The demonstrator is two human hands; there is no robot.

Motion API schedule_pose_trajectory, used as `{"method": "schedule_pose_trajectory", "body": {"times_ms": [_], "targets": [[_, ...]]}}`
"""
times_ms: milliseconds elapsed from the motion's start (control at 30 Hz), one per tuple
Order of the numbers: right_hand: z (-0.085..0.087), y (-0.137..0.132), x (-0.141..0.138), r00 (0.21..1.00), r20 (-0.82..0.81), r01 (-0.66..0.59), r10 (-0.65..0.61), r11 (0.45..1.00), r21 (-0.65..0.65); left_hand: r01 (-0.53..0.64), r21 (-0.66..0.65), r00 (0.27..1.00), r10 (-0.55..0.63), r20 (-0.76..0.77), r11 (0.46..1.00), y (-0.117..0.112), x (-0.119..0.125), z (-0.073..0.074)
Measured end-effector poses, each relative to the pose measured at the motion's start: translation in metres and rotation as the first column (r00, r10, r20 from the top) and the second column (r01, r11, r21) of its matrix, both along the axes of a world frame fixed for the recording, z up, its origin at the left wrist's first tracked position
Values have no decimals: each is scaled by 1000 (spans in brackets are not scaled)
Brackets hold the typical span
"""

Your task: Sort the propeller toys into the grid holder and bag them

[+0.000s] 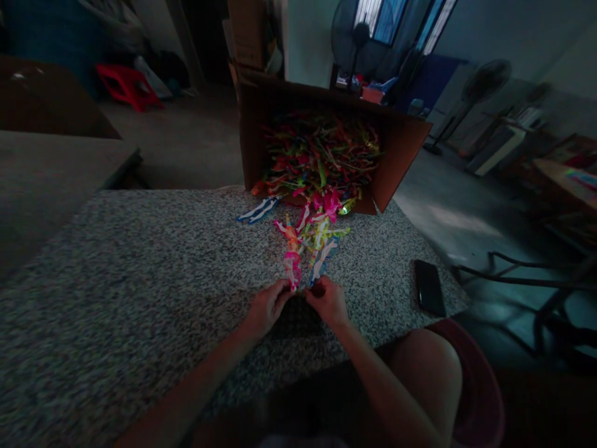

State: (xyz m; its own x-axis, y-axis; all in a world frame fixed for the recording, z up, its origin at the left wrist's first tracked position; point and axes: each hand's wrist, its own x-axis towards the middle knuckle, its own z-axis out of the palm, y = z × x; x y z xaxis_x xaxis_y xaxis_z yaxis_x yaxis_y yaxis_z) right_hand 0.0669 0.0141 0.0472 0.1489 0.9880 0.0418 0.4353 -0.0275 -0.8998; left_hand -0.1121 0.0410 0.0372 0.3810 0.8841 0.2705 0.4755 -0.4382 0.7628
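My left hand (267,307) and my right hand (328,302) rest close together on the speckled stone table (140,267), fingers curled. The left pinches the near end of a pink plastic strip (293,266). The right pinches the near end of a blue and white strip (321,262). Both strips trail back to a loose heap of coloured plastic pieces (310,227) spilling from a cardboard box (401,149) lying on its side at the table's far edge, full of many more such pieces.
A black phone (430,287) lies flat on the table right of my right hand. A blue and white piece (257,210) lies apart, left of the heap. My knee shows below the table edge. Fans, chairs and a red stool stand on the floor beyond.
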Motion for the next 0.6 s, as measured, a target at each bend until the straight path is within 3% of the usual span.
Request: {"method": "schedule_pose_trajectory", "body": {"times_ms": [200,433,600], "targets": [[-1,2,2,997,71,7,-6,1000,-13,-55,178,999,54,5,982,-6,1,-19],[-4,7,12,992,-107,60,-68,995,-78,-31,138,999,35,-26,990,-2,3,-13],[-5,5,11,981,-193,24,-33,998,-51,-73,100,997,75,-18,992,-4,3,-11]]}}
